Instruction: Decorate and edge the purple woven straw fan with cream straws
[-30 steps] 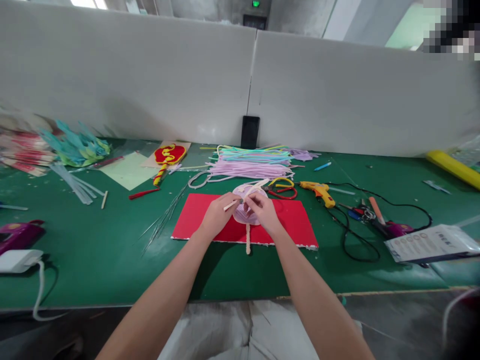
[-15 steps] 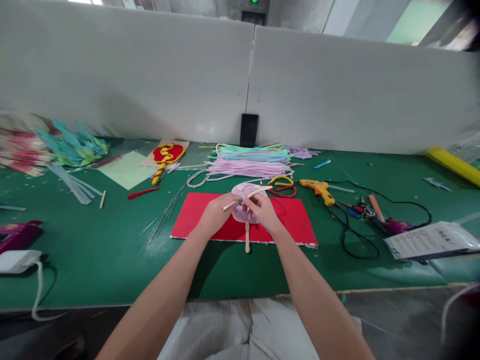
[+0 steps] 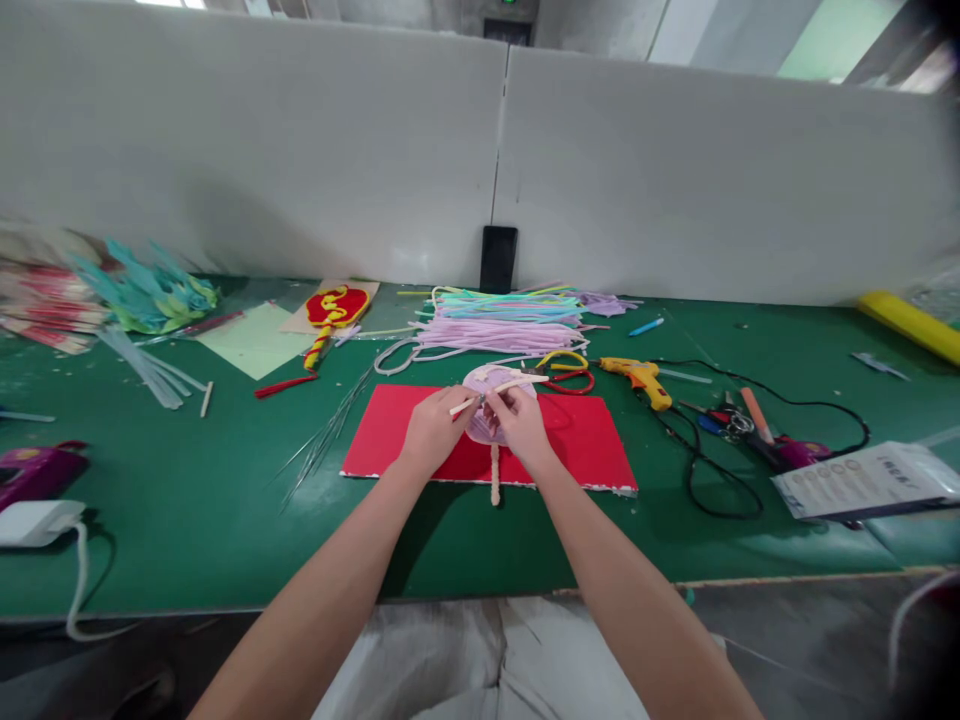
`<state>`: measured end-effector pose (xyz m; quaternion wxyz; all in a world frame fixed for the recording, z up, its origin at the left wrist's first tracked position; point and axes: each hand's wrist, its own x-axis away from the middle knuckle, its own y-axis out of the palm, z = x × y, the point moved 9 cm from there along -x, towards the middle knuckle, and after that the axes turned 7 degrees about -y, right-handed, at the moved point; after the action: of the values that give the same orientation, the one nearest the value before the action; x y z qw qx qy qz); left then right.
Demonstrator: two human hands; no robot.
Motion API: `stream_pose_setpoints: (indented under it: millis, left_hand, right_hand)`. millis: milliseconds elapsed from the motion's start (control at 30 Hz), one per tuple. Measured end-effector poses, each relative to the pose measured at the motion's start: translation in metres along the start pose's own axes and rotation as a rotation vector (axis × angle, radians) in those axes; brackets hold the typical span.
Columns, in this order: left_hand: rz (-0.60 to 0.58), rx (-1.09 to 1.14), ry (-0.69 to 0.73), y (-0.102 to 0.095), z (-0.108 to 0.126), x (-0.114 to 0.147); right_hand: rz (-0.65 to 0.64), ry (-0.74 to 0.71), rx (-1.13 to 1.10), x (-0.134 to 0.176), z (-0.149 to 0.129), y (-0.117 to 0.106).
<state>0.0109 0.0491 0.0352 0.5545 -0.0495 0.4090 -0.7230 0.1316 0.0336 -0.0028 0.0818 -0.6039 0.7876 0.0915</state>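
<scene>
My left hand (image 3: 436,428) and my right hand (image 3: 519,425) are close together, fingers pinched on a cream pipe cleaner (image 3: 523,381). One end sticks out left past my left fingers, the other to the right above my right hand. Under the hands lies a lilac fan (image 3: 481,377) made of coiled pipe cleaners, with a cream twisted handle (image 3: 495,478) pointing toward me. The fan rests on a red board (image 3: 592,440), its handle tip past the near edge. My fingers hide the middle of the pipe cleaner and part of the fan.
Behind the board lie bundled lilac and teal pipe cleaners (image 3: 502,335), scissors (image 3: 568,372) and a phone (image 3: 499,258) against the partition. A yellow glue gun (image 3: 637,380) with a black cord is at right. At left are a red-and-yellow fan (image 3: 335,306) and thin wires (image 3: 328,430).
The right part of the pipe cleaner sits slightly lower and flatter. Both hands have shifted only a little and still pinch it above the fan.
</scene>
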Motion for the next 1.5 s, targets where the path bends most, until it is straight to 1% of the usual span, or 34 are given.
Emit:
stream_pose_setpoints:
  millis: [167, 300, 400, 467, 500, 600, 700, 833, 933, 1067, 1200, 1333, 1400, 1500]
  left_hand:
    - [-0.006, 0.089, -0.065, 0.002, -0.003, -0.002]
    - [-0.029, 0.214, -0.097, -0.002, -0.006, -0.008]
    - [0.017, 0.381, -0.216, -0.013, -0.021, -0.013]
    - [0.038, 0.429, -0.296, -0.018, -0.033, -0.014]
    - [0.025, 0.428, -0.321, -0.018, -0.036, -0.015]
    - [-0.085, 0.434, -0.371, -0.008, -0.040, -0.013]
    - [-0.208, 0.467, -0.383, 0.006, -0.035, -0.008]
    - [-0.338, 0.541, -0.413, 0.020, -0.030, -0.003]
    - [-0.400, 0.599, -0.437, 0.025, -0.029, 0.000]
    - [-0.437, 0.662, -0.440, 0.028, -0.026, 0.002]
    - [-0.418, 0.704, -0.410, 0.033, -0.024, 0.002]
    - [-0.326, 0.681, -0.354, 0.034, -0.022, 0.000]
    - [-0.256, 0.630, -0.312, 0.028, -0.018, -0.002]
    - [-0.141, 0.531, -0.228, 0.014, -0.010, -0.004]
  right_hand:
    - [-0.002, -0.015, 0.049, -0.001, 0.001, -0.001]
    - [0.001, -0.047, 0.128, -0.006, -0.001, -0.011]
    - [-0.015, -0.097, 0.206, -0.009, -0.009, -0.019]
    - [-0.053, -0.136, 0.255, -0.010, -0.014, -0.019]
    - [-0.078, -0.155, 0.275, -0.009, -0.017, -0.018]
    - [-0.146, -0.192, 0.316, -0.007, -0.020, -0.011]
    - [-0.182, -0.200, 0.332, -0.006, -0.020, -0.006]
    - [-0.216, -0.182, 0.323, -0.006, -0.017, -0.004]
    - [-0.231, -0.151, 0.295, -0.005, -0.016, -0.004]
    - [-0.249, -0.092, 0.218, -0.005, -0.015, -0.002]
    - [-0.231, -0.037, 0.138, -0.004, -0.012, -0.001]
    - [-0.172, -0.015, 0.095, -0.005, -0.009, -0.003]
    - [-0.146, -0.011, 0.087, -0.006, -0.007, -0.003]
    - [-0.132, -0.006, 0.087, -0.006, -0.007, -0.004]
